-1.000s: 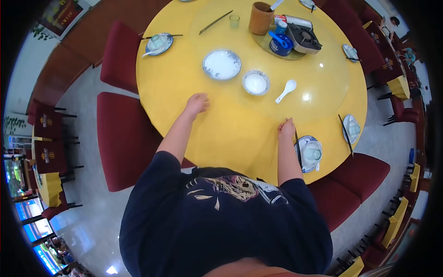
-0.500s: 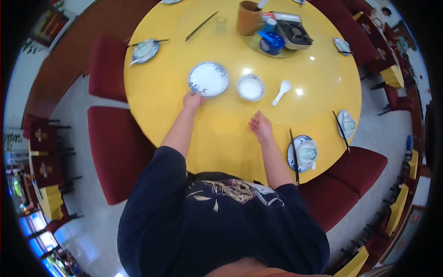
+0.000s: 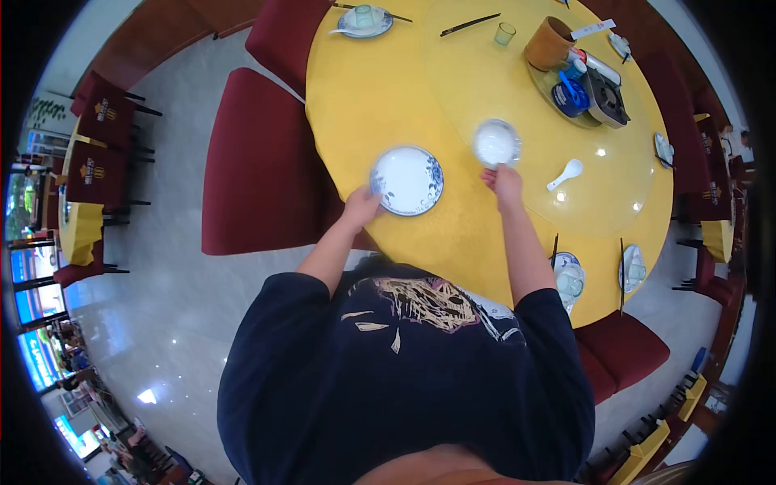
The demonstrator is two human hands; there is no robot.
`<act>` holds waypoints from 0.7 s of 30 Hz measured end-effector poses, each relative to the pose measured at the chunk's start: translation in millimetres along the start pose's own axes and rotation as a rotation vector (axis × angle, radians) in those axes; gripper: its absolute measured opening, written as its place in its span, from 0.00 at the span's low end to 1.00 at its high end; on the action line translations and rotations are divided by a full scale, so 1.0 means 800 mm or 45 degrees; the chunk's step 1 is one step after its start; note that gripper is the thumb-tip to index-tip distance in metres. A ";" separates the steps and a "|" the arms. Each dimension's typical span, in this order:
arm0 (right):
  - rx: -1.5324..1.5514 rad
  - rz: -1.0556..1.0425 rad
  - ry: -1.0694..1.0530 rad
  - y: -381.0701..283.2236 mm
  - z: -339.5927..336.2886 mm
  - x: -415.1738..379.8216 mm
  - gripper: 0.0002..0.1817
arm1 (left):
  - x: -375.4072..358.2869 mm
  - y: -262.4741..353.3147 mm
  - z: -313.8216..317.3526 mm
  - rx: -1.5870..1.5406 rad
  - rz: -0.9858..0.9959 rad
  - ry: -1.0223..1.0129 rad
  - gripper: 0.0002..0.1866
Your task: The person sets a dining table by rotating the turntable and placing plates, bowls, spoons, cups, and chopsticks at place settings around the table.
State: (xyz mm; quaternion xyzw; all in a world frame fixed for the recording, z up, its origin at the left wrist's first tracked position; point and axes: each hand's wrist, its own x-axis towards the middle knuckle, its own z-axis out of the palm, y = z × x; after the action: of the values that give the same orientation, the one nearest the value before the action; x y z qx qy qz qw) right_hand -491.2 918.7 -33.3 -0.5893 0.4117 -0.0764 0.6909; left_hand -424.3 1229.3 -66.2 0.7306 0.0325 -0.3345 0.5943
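Note:
My left hand (image 3: 361,208) is closed on the left edge of a white plate (image 3: 409,179) with a blue flower pattern, over the near left part of the yellow round table. At the near rim of a small white bowl (image 3: 496,144), my right hand (image 3: 505,186) has its fingers closed, holding the bowl. The bowl is slightly blurred. To the right of that hand, a white spoon (image 3: 566,173) lies on the glass turntable (image 3: 529,214). A pair of dark chopsticks (image 3: 470,24) and a small greenish glass (image 3: 505,33) are farther back.
A brown pot (image 3: 549,44), a blue container (image 3: 571,97) and a portable stove (image 3: 606,99) stand towards the back right. Place settings with plates (image 3: 365,22), glasses and chopsticks line the table edge (image 3: 323,153). Dark red chairs (image 3: 255,170) surround the table.
The view has turned, shifting the table rightward. My left hand has brought the plate nearer the table's edge. My right hand has reached the bowl and taken hold of its rim.

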 end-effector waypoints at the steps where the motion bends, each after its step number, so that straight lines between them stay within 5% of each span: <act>1: -0.060 -0.027 -0.069 0.000 0.017 -0.016 0.17 | 0.004 -0.001 0.002 -0.032 0.017 0.012 0.08; 8: -0.253 0.193 -0.474 0.013 0.107 -0.074 0.13 | 0.036 -0.015 0.008 0.136 0.065 0.011 0.11; 14: -0.358 0.174 -0.526 0.063 0.118 -0.049 0.12 | 0.013 -0.016 0.016 0.344 0.299 0.161 0.12; 21: -0.417 0.135 -0.455 0.046 0.125 -0.068 0.17 | 0.001 0.004 0.016 0.378 0.271 0.263 0.14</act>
State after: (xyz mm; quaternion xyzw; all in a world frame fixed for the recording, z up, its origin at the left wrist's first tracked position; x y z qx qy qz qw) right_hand -474.8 1037.0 -42.8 -0.6751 0.3201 0.1332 0.6512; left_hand -428.5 1216.9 -64.9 0.8400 -0.0339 -0.1942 0.5056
